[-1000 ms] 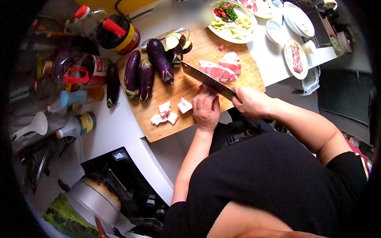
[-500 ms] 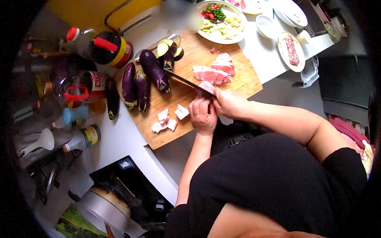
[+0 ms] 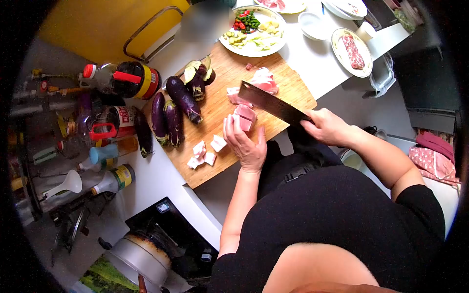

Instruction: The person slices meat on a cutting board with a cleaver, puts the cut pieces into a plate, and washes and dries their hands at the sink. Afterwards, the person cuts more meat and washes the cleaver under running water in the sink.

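My right hand (image 3: 326, 128) is closed round the handle of a broad kitchen cleaver (image 3: 273, 105). The blade hangs over the wooden cutting board (image 3: 215, 117), above and to the right of a chunk of pork (image 3: 245, 116). My left hand (image 3: 246, 146) rests at the near side of that chunk, fingers stretched out and thumb apart, fingertips by the meat. Behind the blade's tip lie pink slices of pork (image 3: 264, 80). Several white pieces of pork fat (image 3: 199, 154) sit left of my left hand. Whole purple eggplants (image 3: 173, 122) lie at the board's left, with cut ones (image 3: 197, 80) behind.
A plate of chopped peppers and pale slices (image 3: 259, 41) touches the board's far edge. A white bowl (image 3: 313, 25) and a plate of meat (image 3: 351, 52) stand farther right. Bottles (image 3: 132, 80) crowd the left; a pot (image 3: 139, 256) sits on the stove at lower left.
The cleaver has come away from the meat near my left hand and moved right with my right hand. My left hand's curled fingers have straightened and spread.
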{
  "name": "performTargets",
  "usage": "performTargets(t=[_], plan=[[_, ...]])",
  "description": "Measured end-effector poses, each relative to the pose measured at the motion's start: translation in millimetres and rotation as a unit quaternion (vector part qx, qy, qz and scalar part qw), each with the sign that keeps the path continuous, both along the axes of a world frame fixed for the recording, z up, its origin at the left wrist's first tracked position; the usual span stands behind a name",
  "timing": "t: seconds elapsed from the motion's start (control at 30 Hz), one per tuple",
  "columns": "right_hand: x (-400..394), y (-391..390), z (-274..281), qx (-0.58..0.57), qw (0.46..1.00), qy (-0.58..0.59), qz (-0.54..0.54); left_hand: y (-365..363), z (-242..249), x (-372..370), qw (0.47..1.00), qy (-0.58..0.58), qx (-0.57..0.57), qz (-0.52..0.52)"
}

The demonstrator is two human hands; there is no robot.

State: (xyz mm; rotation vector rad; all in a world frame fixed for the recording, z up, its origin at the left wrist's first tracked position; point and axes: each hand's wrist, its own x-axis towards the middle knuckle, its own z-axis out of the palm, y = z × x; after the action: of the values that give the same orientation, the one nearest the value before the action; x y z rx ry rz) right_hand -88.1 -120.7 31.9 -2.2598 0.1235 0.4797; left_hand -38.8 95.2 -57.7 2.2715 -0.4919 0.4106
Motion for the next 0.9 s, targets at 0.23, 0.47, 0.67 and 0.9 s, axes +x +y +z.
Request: performTargets(t=[0.23,0.47,0.67,0.9], plan=[[-22,-44,1,0.097,0.965,0.24,-0.039,-4,-14,15,0.992,0.088,-0.089,0.001],[-15,-43,-60,0.271,0.904,0.326,-0.054,-16,-18,21,0.989,0.088,-0.119,0.005],[1,-29,-56,0.258,0.915,0.309,0.019,-32,-23,15,0.959,0.114,-0.227,0.13],[12,-61,-20,0.285,0.922,0.261,-0.003,-87,25,41,0.914,0.06,-0.391,0.085]])
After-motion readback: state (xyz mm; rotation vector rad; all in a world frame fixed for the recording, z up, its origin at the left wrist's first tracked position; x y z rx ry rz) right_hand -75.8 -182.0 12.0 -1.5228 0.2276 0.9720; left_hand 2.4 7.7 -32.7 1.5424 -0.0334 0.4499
